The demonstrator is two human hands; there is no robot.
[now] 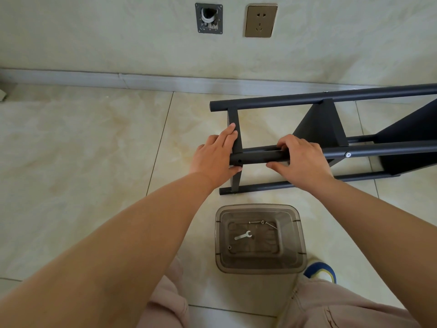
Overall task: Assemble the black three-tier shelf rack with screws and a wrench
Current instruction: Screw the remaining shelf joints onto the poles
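We see the black rack [331, 129] lying sideways on the floor; right hand [305, 159] grips its near pole [257, 157], left hand [215, 157] lies flat, seemingly pressing the end. Wrench [243, 236] sits in the plastic bin [260, 266].

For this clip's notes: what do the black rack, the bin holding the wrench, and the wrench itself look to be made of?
Rack: likely metal tubing and sheet with a matte black coat; round posts, thin flat panels, bright screw head.
Bin: smoky translucent plastic, probably; floor and contents show through its walls.
Wrench: thin flat bright metal, apparently stamped steel; silvery sheen.
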